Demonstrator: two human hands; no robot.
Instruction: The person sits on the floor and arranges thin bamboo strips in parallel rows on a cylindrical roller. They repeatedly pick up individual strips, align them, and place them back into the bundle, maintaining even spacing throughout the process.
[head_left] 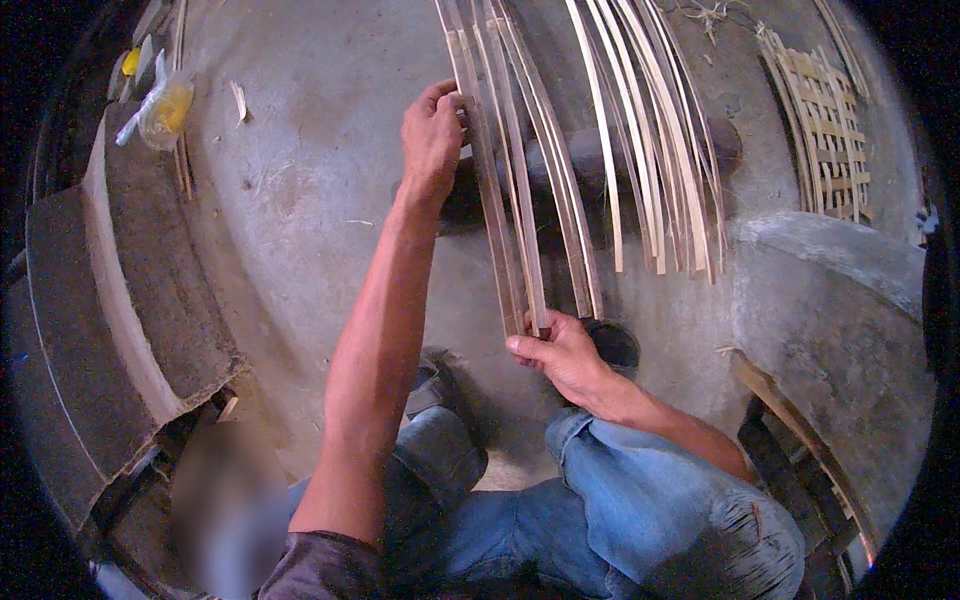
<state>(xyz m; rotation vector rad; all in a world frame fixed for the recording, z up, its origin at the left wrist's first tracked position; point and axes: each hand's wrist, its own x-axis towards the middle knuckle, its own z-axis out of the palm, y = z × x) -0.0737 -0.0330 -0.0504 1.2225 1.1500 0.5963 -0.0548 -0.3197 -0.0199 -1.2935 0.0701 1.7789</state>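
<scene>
Fingers of the left hand (432, 135) curl around the upper stretch of a small bunch of bamboo strips (505, 190), thumb side toward the strips, the arm reaching out straight from the lower edge. Lower down, the right hand (560, 352) pinches the near ends of the same bunch between thumb and bent fingers, so the strips run taut from one hand up to the other and on past the top of the view. Just right of this bunch hangs a larger fan of loose pale strips (650, 140), its cut ends free and close to the held ones without clearly touching them. Both sets cross a dark log (600, 165) lying across the concrete floor (300, 200). Below the right hand sits a small dark round cup (615, 345) on the floor, nearly touching the wrist. The person's knees in blue jeans (620, 510) fill the lower middle. Left of the arm the floor lies bare up to a raised concrete ledge (110, 300), with a plastic bag holding something yellow (165, 110) near the far corner. On the right a rounded concrete block (840, 330) closes in, and beyond it a woven bamboo mat (825, 120) lies flat, well apart from both hands.
</scene>
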